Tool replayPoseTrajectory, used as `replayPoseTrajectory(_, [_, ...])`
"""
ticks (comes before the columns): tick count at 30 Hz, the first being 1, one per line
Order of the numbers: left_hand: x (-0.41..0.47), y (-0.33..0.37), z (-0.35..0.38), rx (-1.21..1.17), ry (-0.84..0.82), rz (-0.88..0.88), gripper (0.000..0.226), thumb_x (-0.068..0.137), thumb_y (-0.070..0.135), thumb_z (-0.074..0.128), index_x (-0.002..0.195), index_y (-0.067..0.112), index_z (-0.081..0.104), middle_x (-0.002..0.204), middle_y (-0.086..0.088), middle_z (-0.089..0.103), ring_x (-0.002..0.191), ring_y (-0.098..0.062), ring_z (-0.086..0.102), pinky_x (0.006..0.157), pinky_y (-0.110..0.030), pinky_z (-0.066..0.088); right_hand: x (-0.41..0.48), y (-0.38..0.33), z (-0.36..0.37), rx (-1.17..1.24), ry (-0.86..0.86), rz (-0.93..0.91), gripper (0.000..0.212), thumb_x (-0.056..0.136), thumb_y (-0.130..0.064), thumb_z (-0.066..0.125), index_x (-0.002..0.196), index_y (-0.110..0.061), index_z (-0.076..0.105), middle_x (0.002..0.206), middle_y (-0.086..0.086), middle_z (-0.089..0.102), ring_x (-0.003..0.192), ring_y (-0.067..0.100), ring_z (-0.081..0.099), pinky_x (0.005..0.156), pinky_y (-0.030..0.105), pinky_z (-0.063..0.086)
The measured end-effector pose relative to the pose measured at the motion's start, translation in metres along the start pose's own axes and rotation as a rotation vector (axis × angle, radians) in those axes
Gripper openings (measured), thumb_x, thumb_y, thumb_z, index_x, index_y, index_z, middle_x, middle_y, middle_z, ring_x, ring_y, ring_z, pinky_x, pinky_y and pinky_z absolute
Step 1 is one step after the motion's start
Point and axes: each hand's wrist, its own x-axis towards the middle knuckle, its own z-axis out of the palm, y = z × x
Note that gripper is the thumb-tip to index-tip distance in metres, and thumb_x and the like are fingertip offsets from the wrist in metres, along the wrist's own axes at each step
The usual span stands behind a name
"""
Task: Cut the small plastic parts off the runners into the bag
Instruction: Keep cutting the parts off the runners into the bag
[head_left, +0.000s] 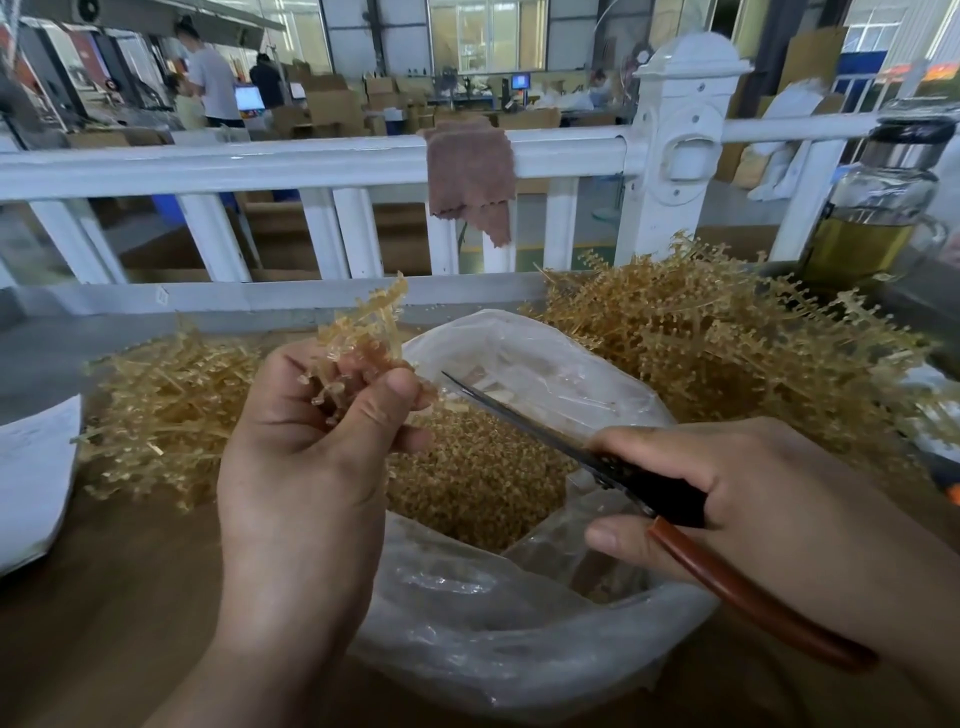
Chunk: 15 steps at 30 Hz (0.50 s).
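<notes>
A clear plastic bag (519, 649) stands open on the worktop (130, 597), and a deep layer of small cut parts (467, 478) is already heaped inside it. Above the bag's left rim a bunch of runners (363, 332) is gripped in the left hand (311, 441), with fingers and thumb curled round the stems. Over the bag's right side the scissors (519, 410) are held in the right hand (753, 493), which is closed round the handles. The blades are pointed at the bunch and seem to be together. Right of the bag a large pile (727, 353) of runners, apparently with parts attached, is left to be cut. Left of the bag lies a smaller pile (171, 405), perhaps of stripped stems, though this cannot be told. The task is judged well under way but far from finished.
</notes>
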Motion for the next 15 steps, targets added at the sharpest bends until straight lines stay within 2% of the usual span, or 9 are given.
replayPoseTrajectory(5, [0.0008, 0.0, 0.0003, -0.011, 0.002, 0.013, 0.016, 0.085, 0.019, 0.073, 0.08, 0.033, 0.066, 0.082, 0.001, 0.074, 0.077, -0.016, 0.073, 0.062, -0.02, 0.056, -0.001, -0.0019, -0.0027, -0.088, 0.004, 0.013, 0.065, 0.07, -0.089, 0.038, 0.12, -0.05, 0.05, 0.087, -0.018, 0.068, 0.074, -0.003, 0.063, 0.059, 0.027, 0.053])
replayPoseTrajectory(11, [0.0013, -0.0022, -0.0019, -0.01, 0.003, -0.004, 0.014, 0.084, 0.02, 0.075, 0.082, 0.031, 0.068, 0.081, 0.002, 0.073, 0.078, -0.017, 0.073, 0.061, -0.021, 0.056, -0.0001, -0.0036, -0.0025, -0.126, -0.011, -0.004, 0.055, 0.072, -0.081, 0.043, 0.113, -0.048, 0.057, 0.08, -0.021, 0.064, 0.073, -0.003, 0.061, 0.054, 0.024, 0.049])
replayPoseTrajectory(15, [0.0009, -0.0023, -0.0023, -0.001, -0.008, -0.001, 0.016, 0.084, 0.019, 0.074, 0.08, 0.033, 0.068, 0.079, 0.005, 0.072, 0.078, -0.016, 0.073, 0.061, -0.021, 0.056, -0.0004, -0.0048, -0.0017, -0.145, -0.002, -0.018, 0.051, 0.074, -0.079, 0.044, 0.112, -0.048, 0.059, 0.078, -0.021, 0.062, 0.075, -0.003, 0.06, 0.057, 0.021, 0.047])
